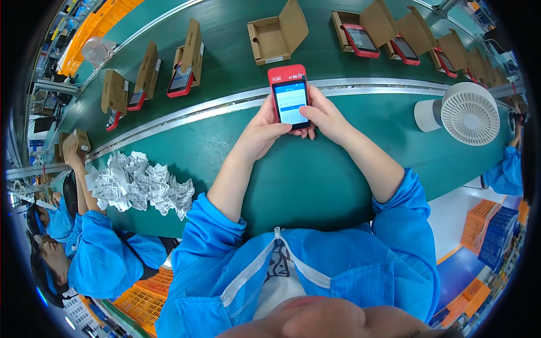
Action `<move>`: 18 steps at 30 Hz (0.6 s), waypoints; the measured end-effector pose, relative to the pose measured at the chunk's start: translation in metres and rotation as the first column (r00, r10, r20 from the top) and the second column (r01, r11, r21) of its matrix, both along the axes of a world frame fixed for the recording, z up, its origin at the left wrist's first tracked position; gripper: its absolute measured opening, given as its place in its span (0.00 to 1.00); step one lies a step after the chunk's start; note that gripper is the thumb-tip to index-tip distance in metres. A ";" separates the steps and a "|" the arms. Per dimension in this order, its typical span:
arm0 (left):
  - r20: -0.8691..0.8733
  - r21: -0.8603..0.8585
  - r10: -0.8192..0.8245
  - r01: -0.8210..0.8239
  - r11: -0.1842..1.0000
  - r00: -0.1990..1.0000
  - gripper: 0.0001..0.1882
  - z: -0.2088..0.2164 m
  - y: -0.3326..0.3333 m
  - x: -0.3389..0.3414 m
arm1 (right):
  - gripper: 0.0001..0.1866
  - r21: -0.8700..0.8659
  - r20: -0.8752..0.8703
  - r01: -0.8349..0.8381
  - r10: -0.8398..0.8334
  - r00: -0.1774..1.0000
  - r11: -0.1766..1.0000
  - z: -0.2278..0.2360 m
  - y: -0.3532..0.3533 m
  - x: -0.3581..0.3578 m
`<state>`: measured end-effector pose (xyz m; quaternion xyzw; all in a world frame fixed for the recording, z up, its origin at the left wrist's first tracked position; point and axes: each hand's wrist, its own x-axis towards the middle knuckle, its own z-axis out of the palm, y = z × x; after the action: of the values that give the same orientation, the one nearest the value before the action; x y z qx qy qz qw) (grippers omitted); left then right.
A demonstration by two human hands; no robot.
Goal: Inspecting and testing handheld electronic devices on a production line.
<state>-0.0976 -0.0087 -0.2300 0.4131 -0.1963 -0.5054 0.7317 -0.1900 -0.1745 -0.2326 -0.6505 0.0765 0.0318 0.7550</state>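
Observation:
A red handheld payment terminal [289, 103] with a lit touchscreen is held over the near side of the green bench. My left hand [261, 130] grips its left side, the thumb lying along the lower edge. On the other side, my right hand [328, 119] holds it too, with the thumb touching the right part of the screen. Some fingers of both hands are hidden behind the device. Just beyond it, an open cardboard box [268, 43] stands on the green conveyor belt [225, 62], its lid raised.
More open boxes with red terminals [360, 40] line the belt on both sides. A heap of crumpled printed paper slips [141, 183] lies at left on the bench [208, 141]. At right stands a white fan [470, 114]. A co-worker's hand [72, 153] touches a box at far left.

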 end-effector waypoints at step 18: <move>0.031 0.023 -0.028 0.027 0.999 0.999 0.39 0.001 0.001 0.002 | 0.24 -0.014 -0.011 0.057 -0.058 0.998 0.998 -0.003 0.006 0.003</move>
<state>-0.0960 -0.0079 -0.2290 0.4264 -0.2075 -0.5110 0.7169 -0.1871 -0.1688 -0.2354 -0.6530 0.0999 0.0133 0.7506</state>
